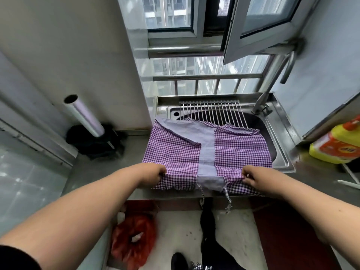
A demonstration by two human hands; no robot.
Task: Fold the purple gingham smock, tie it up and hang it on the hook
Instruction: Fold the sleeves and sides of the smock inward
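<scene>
I see the smock (pixel 206 149) spread flat on the steel surface (pixel 109 168), its far edge lying over the sink (pixel 272 137) and rack (pixel 210 112). My left hand (pixel 153 175) and right hand (pixel 255 177) each have their grip pinched on the near edge, ties (pixel 228 199) dangling off the front.

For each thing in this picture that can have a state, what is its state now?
Smock: spread flat across counter and sink, near edge lifted, ties hanging loose.
Left hand: pinches the smock's near edge.
Right hand: pinches the smock's near edge.
Window: open.
Faucet: no water visible.
Film roll: standing tilted.
</scene>
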